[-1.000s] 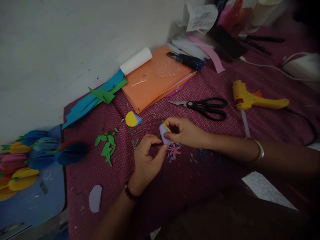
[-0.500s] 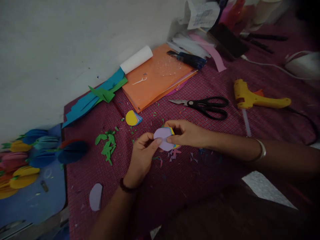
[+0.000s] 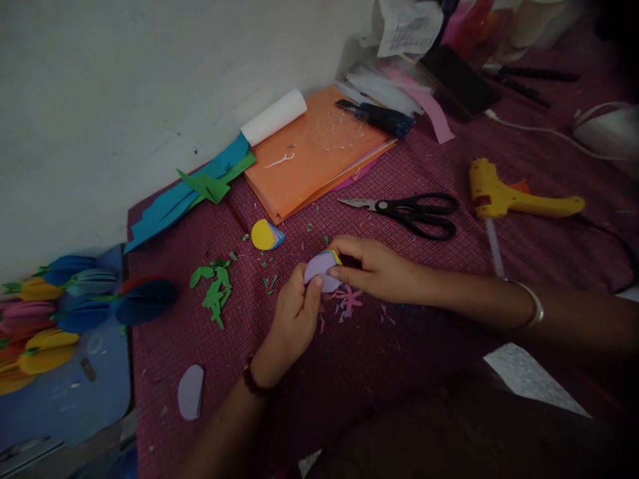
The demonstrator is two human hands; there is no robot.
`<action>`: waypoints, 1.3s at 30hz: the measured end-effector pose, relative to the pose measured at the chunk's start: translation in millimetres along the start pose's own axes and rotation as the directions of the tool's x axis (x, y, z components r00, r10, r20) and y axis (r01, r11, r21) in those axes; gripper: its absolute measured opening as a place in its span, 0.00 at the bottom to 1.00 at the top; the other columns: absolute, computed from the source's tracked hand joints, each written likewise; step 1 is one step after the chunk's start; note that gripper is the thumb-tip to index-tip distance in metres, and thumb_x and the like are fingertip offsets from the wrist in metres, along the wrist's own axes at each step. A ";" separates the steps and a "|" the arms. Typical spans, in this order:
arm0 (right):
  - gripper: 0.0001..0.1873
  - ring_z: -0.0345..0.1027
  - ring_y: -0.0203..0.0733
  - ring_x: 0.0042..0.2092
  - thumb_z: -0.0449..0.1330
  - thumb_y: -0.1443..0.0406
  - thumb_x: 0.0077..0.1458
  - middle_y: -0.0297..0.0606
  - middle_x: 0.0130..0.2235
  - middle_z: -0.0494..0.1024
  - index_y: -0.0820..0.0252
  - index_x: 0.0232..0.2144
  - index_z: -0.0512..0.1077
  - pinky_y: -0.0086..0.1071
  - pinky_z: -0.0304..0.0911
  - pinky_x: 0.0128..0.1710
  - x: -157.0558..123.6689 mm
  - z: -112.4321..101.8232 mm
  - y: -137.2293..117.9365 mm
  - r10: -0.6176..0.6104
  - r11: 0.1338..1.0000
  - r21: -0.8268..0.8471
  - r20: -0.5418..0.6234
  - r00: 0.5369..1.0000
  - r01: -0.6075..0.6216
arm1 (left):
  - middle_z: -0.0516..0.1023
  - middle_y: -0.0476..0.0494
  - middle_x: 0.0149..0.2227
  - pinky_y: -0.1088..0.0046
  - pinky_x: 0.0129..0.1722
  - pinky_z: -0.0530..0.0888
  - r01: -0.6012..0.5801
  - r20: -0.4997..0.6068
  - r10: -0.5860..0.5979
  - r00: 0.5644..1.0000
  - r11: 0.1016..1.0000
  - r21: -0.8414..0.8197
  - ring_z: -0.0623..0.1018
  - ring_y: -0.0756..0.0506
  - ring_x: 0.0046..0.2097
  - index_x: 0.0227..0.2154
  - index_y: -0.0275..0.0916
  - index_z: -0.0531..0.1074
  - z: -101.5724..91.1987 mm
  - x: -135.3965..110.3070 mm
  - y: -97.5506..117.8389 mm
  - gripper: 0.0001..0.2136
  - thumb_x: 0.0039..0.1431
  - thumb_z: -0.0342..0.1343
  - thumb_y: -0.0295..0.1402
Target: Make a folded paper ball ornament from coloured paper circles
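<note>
A small stack of folded paper shapes (image 3: 321, 268), lilac on top with yellow and blue edges showing, is held just above the maroon checked cloth (image 3: 349, 372). My left hand (image 3: 295, 318) pinches its left side with thumb and forefinger. My right hand (image 3: 375, 269) grips its right side with closed fingers. Pink paper scraps (image 3: 346, 301) lie under the hands. A second folded stack, yellow on top (image 3: 265, 235), lies just beyond to the left.
Black scissors (image 3: 412, 210) and a yellow glue gun (image 3: 514, 197) lie to the right. Orange paper sheets (image 3: 309, 156) with a white roll (image 3: 273, 118) sit near the wall. Green scraps (image 3: 213, 289), a lilac half-shape (image 3: 190, 392) and finished paper flowers (image 3: 60, 313) are at left.
The lilac piece, spread wide half a second ago, is folded narrower between my fingers. My left hand has shifted slightly right and closer to my right hand.
</note>
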State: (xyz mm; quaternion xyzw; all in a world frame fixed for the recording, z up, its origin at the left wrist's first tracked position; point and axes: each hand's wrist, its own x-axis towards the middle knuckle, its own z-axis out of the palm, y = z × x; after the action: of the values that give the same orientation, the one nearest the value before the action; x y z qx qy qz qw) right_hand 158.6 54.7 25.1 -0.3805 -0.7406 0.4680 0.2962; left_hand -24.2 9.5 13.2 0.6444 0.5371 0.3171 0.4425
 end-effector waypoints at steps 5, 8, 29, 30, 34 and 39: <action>0.01 0.61 0.38 0.36 0.54 0.70 0.57 0.35 0.33 0.67 0.61 0.33 0.66 0.31 0.57 0.37 1.1 1.3 6.3 -0.171 0.980 -0.111 -0.025 0.985 0.168 | 0.70 0.43 0.37 0.66 0.39 0.68 -0.192 -0.031 0.245 0.969 0.824 0.533 0.71 0.43 0.38 0.38 0.39 0.66 -5.6 2.9 4.1 0.04 0.63 0.48 0.31; 0.03 0.62 0.39 0.39 0.54 0.71 0.57 0.37 0.34 0.68 0.62 0.35 0.67 0.32 0.57 0.40 4.4 0.5 12.4 -0.279 0.946 -0.185 -0.043 0.959 0.266 | 0.69 0.39 0.43 0.62 0.45 0.69 -0.194 -0.056 0.294 0.954 0.749 0.634 0.70 0.41 0.45 0.44 0.38 0.65 -8.2 6.4 3.3 0.09 0.60 0.52 0.30; 0.10 0.65 0.42 0.42 0.51 0.72 0.58 0.43 0.40 0.70 0.65 0.42 0.67 0.35 0.62 0.43 11.5 10.1 22.0 -0.135 0.918 -0.377 -0.003 0.991 0.124 | 0.73 0.37 0.47 0.61 0.50 0.70 -0.179 -0.075 0.270 0.960 0.797 0.576 0.72 0.42 0.49 0.51 0.35 0.66 -3.5 15.2 -9.5 0.14 0.64 0.46 0.28; 0.12 0.65 0.42 0.43 0.50 0.72 0.58 0.44 0.42 0.69 0.65 0.44 0.66 0.36 0.62 0.44 11.5 11.5 22.0 -0.115 0.909 -0.404 -0.001 0.993 0.105 | 0.73 0.34 0.48 0.59 0.51 0.70 -0.164 -0.058 0.255 0.965 0.761 0.628 0.72 0.41 0.50 0.54 0.33 0.63 -2.5 14.8 -8.8 0.16 0.65 0.45 0.29; 0.17 0.66 0.42 0.41 0.47 0.74 0.57 0.46 0.44 0.68 0.65 0.49 0.64 0.36 0.64 0.43 10.9 17.6 18.2 -0.060 0.870 -0.489 0.010 0.998 0.057 | 0.73 0.32 0.48 0.58 0.50 0.70 -0.150 -0.040 0.261 0.964 0.666 0.730 0.72 0.39 0.51 0.58 0.31 0.59 2.4 13.1 -6.0 0.19 0.66 0.42 0.29; 0.14 0.65 0.42 0.40 0.47 0.73 0.58 0.45 0.42 0.68 0.67 0.46 0.65 0.36 0.64 0.42 8.8 19.3 11.4 -0.082 0.863 -0.498 0.029 0.996 0.086 | 0.75 0.37 0.43 0.61 0.47 0.72 -0.189 -0.056 0.353 0.934 0.620 0.762 0.74 0.41 0.46 0.51 0.35 0.64 2.1 13.3 -5.7 0.14 0.65 0.42 0.26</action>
State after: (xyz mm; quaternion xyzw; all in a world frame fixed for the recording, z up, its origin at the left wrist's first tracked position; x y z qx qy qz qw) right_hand 141.8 56.2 7.9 -0.4098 -0.8532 0.2488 0.2053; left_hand -21.7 22.2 6.3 0.8067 0.5569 0.1955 0.0303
